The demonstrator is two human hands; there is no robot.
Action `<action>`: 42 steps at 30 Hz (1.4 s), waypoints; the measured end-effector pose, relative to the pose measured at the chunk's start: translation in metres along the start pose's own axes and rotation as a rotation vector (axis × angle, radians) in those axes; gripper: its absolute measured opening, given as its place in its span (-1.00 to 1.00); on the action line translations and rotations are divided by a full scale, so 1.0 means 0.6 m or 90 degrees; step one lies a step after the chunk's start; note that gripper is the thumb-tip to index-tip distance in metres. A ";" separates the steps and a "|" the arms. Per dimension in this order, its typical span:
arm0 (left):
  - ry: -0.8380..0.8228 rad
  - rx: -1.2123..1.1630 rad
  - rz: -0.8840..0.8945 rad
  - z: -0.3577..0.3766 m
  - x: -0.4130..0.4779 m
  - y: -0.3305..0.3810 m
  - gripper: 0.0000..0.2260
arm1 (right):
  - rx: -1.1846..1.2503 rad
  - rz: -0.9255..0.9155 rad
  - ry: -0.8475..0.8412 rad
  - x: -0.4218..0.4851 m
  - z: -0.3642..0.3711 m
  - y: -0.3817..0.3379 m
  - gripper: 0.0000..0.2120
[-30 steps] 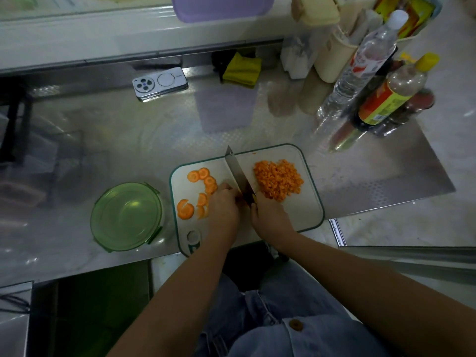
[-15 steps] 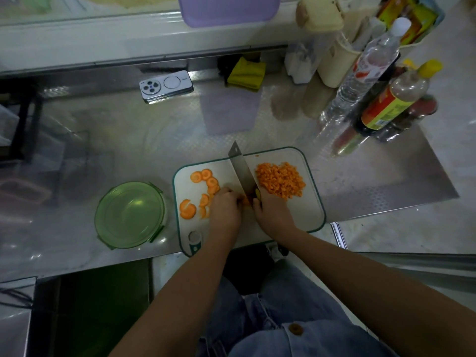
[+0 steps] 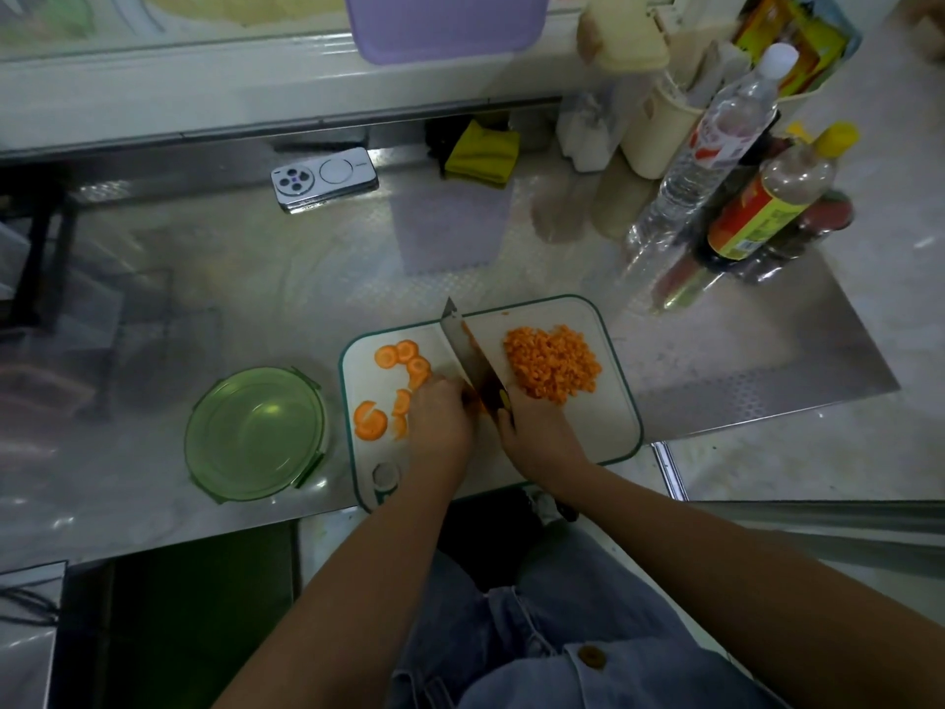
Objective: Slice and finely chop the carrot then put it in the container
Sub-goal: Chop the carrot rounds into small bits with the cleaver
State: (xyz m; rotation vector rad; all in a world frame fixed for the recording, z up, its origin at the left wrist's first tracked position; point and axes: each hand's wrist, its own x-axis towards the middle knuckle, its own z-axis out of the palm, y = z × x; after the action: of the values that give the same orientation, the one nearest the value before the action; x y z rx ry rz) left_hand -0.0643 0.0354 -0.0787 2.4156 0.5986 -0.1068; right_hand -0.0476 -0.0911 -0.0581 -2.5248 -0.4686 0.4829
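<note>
A white cutting board (image 3: 608, 422) with a green rim lies on the steel counter. Round carrot slices (image 3: 396, 383) lie on its left half and a heap of finely chopped carrot (image 3: 552, 363) on its right half. My right hand (image 3: 537, 437) grips the handle of a knife (image 3: 468, 350), whose blade slants across the board's middle. My left hand (image 3: 440, 427) has curled fingers holding carrot pieces down against the blade's left side; the pieces under it are mostly hidden. A round green container (image 3: 255, 434) stands left of the board.
A phone (image 3: 324, 179) lies at the back of the counter, next to a yellow cloth (image 3: 480, 151). Bottles (image 3: 757, 197) and a cream cup (image 3: 659, 130) crowd the back right. A purple lid (image 3: 445, 23) rests on the ledge. The counter's front edge runs just under the board.
The knife blade has shifted slightly between frames while both hands stay at the board's middle. The camera view has drifted a little.
</note>
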 end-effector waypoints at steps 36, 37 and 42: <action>0.027 0.008 -0.070 -0.009 -0.014 0.009 -0.89 | 0.045 -0.008 0.024 0.003 0.003 -0.003 -0.69; 0.027 0.003 -0.073 -0.009 -0.013 0.010 -0.89 | 0.042 -0.007 0.024 0.003 0.004 -0.003 -0.71; 0.019 -0.025 -0.079 -0.008 -0.007 0.008 -0.90 | 0.017 0.006 0.005 0.009 0.012 -0.004 -0.75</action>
State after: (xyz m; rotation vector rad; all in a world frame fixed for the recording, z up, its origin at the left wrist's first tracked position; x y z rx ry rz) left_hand -0.0665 0.0332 -0.0714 2.3450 0.7578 -0.1108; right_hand -0.0464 -0.0839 -0.0641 -2.5042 -0.4450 0.4805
